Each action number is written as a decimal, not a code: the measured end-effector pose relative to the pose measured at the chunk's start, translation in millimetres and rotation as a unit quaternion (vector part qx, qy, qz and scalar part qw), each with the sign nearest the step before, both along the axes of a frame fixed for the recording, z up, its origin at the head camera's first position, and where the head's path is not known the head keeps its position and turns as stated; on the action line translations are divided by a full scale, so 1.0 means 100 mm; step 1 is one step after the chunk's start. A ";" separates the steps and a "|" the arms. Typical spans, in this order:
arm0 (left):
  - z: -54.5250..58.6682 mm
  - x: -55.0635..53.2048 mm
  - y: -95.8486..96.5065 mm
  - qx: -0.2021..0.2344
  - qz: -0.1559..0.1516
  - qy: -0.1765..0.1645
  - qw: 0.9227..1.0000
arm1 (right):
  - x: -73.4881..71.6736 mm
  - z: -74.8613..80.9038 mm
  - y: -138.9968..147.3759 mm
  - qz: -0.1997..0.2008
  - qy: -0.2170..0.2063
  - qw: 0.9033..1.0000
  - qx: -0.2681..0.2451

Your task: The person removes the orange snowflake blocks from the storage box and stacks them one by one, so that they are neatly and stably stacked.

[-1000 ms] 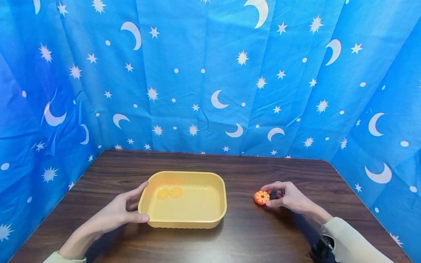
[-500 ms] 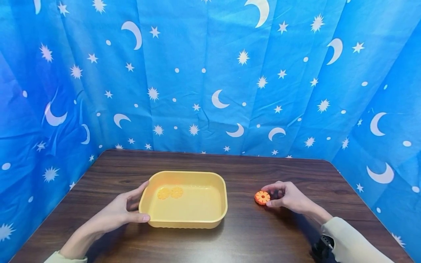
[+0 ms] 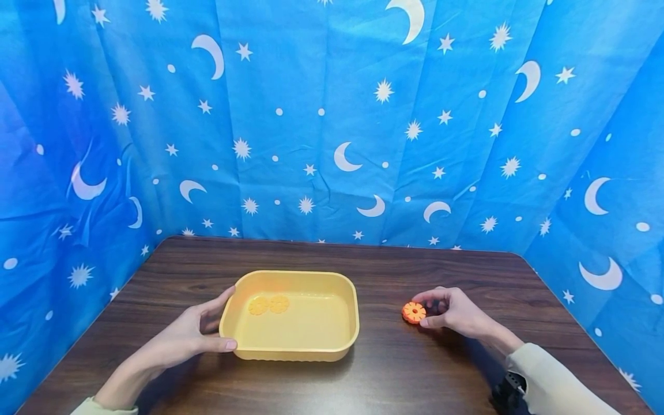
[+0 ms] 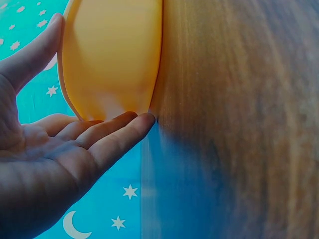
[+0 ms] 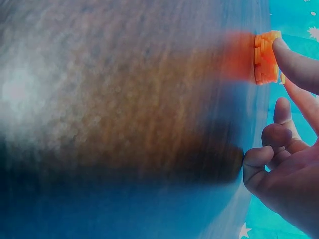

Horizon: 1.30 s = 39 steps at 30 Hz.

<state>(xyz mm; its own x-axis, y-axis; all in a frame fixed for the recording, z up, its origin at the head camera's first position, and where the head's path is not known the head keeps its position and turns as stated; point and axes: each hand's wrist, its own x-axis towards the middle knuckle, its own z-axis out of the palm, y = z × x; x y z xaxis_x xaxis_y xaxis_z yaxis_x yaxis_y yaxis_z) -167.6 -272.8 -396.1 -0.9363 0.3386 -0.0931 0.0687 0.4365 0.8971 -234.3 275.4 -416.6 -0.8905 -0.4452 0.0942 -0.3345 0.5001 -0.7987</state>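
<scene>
A yellow plastic bin (image 3: 311,337) stands on the table at centre left. My left hand (image 3: 178,337) spans its left end, the thumb at the front corner and the index finger at the back corner. In the left wrist view, the fingers (image 4: 117,137) lie nearly straight, tips at the bin's wall. To the bin's right, my right hand (image 3: 459,314) pinches a small stack of orange notched building discs (image 3: 414,312) between thumb and index finger. From the right wrist view, the stack (image 5: 265,57) sits low at the tabletop, the other fingers curled apart from it.
Two yellow-orange discs (image 3: 279,304) lie side by side inside the bin, towards its back left. The dark wood-grain table (image 3: 373,369) ends at a blue curtain (image 3: 290,127) with white moons and stars. A black watch-like strap (image 3: 508,392) shows below the right sleeve.
</scene>
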 end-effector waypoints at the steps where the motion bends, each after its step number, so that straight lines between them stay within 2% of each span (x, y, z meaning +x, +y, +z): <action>1: 0.00 0.00 0.00 -0.002 0.001 0.000 1.000 | 0.00 0.00 0.00 0.000 0.000 1.000 0.001; 12: 0.00 0.01 0.01 -0.016 0.007 0.003 1.000 | 0.03 0.02 0.02 -0.001 0.003 1.000 -0.003; 19: 0.01 0.01 0.02 -0.009 0.007 -0.001 1.000 | 0.03 0.09 0.04 -0.011 0.014 1.000 0.014; 25: 0.01 0.00 0.02 -0.009 0.003 0.001 1.000 | 0.02 0.24 -0.03 -0.007 0.014 1.000 0.021; 30: 0.01 0.00 0.01 -0.005 0.001 0.001 1.000 | -0.01 0.40 -0.17 0.012 0.034 0.998 0.044; 39: 0.01 -0.01 0.00 -0.003 -0.001 0.003 1.000 | -0.11 0.69 -0.60 0.053 0.064 0.992 0.091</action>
<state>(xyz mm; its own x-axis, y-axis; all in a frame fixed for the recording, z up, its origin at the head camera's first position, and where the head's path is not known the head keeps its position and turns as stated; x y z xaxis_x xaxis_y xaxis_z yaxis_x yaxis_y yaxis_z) -168.3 -272.5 -394.9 -0.9360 0.3403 -0.0902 0.0742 0.4412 0.8943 -245.4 215.0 -347.4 -0.8235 -0.5559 0.1131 -0.4859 0.5883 -0.6463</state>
